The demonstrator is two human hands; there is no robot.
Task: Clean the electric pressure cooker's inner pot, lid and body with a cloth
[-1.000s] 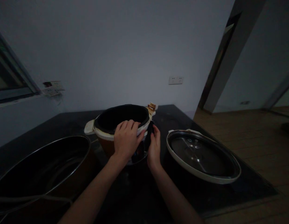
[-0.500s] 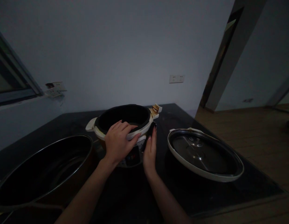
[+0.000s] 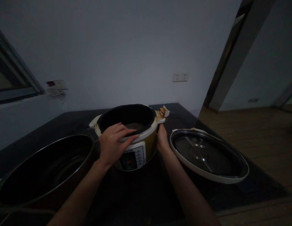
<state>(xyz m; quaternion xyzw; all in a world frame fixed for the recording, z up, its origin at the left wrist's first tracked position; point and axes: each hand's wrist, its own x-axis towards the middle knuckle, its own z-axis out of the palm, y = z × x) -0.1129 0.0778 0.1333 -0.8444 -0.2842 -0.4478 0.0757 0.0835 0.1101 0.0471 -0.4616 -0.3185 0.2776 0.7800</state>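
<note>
An open electric cooker with a cream rim, a yellow-brown body and a button panel stands in the middle of the dark countertop. My left hand lies over its near rim, fingers stretched flat across the edge. My right hand presses against the cooker's right side just under the hinge bracket; its fingers are hidden behind the body. The cooker's lid lies upside down to the right, inner metal plate facing up.
A large dark inner pot with a shiny rim sits at the left. A wall socket is on the far wall, and more sockets are near the window at left. The counter's right edge meets a wooden floor.
The cooker has turned so its button panel faces me. My right hand moved from the front of the body round to its right side; my left hand slid leftward along the rim.
</note>
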